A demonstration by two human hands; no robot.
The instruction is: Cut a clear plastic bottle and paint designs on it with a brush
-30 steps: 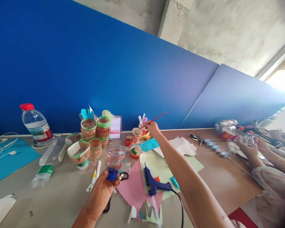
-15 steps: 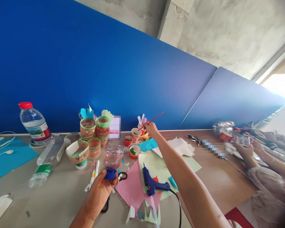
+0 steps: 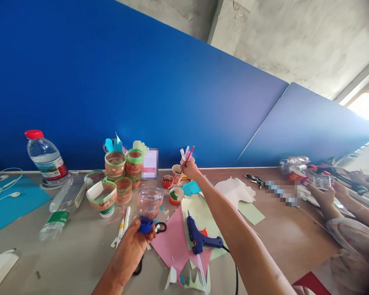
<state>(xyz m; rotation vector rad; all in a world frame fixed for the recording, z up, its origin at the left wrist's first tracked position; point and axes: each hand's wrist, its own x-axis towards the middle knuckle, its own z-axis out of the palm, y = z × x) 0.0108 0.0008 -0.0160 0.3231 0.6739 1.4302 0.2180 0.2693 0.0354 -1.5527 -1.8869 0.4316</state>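
Note:
My left hand (image 3: 133, 241) is closed around the blue cap of a cut-off clear bottle top (image 3: 150, 203), held cap down with its wide mouth up. At the back of the table my right hand (image 3: 190, 169) pinches a thin red brush (image 3: 190, 152). The brush's lower end points into a patterned paper cup (image 3: 177, 173); its tip is hidden. Close by are a small red cup (image 3: 167, 181) and a low cup with green paint (image 3: 176, 196). Brown-painted cups with green rims (image 3: 115, 164) stand stacked to the left.
A blue glue gun (image 3: 199, 237) lies on pink paper (image 3: 169, 235) and pale green sheets, its cord running forward. A red-capped bottle (image 3: 47, 159) and a clear bottle lying down (image 3: 57, 221) are at left. At right, another person's hands (image 3: 322, 194) hold clear plastic.
The red brush has tipped from slanting far right to nearly upright at the cup. My right hand has shifted slightly down; the left still grips the bottle top.

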